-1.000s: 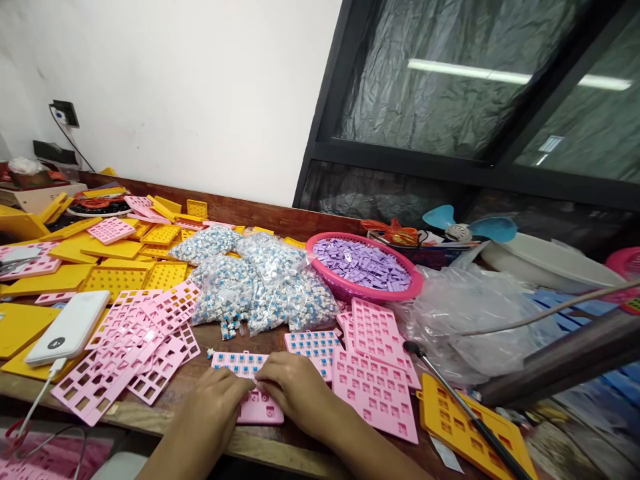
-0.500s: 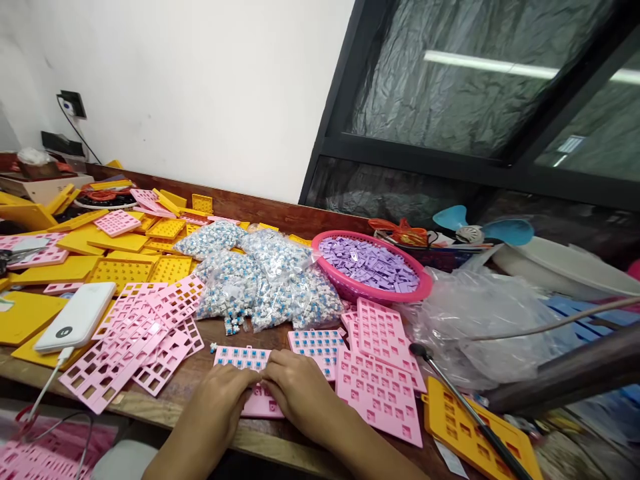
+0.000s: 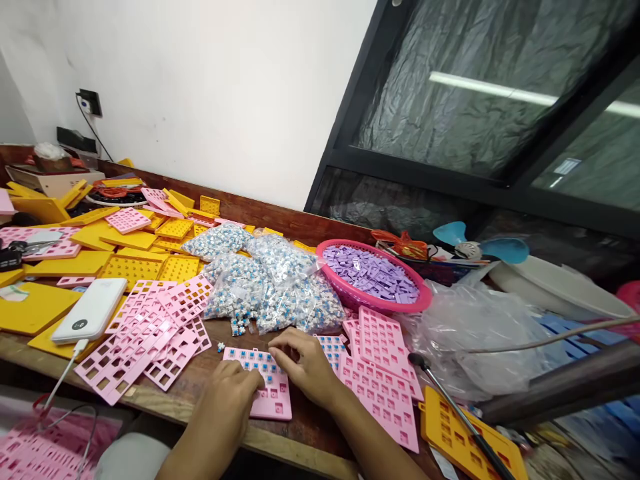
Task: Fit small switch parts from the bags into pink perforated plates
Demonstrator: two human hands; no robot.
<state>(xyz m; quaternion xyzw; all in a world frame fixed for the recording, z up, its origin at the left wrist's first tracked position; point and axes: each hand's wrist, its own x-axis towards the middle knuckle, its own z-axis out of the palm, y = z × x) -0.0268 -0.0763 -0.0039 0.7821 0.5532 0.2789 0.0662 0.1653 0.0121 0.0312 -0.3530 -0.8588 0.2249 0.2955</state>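
Observation:
A pink keyboard plate (image 3: 270,403) lies near the table's front edge, with blue key switches (image 3: 256,358) in its upper rows and bare square openings lower down. My left hand (image 3: 227,393) is closed on the plate's left side, the thumb resting over its face; some fingertips are hidden. Above the plate's upper right corner is my right hand (image 3: 305,367), fingers curled and thumb close to the index finger. Whether anything small sits between those fingertips I cannot make out. Just behind my right hand, a second plate with switches (image 3: 331,348) is partly covered.
Clear bags of switches (image 3: 280,287) lie behind, with loose switches (image 3: 239,325) in front. A pink basket (image 3: 425,293) holds purple pieces. Pink plates (image 3: 383,393) lie right, more pink sheets (image 3: 150,333) left, near a white power bank (image 3: 95,310). A black rod (image 3: 463,413) crosses a yellow plate (image 3: 450,437).
My hands were together over the plate; now they are apart, the right one lifted up and right. More of the plate's lower right shows. The camera view has shifted slightly.

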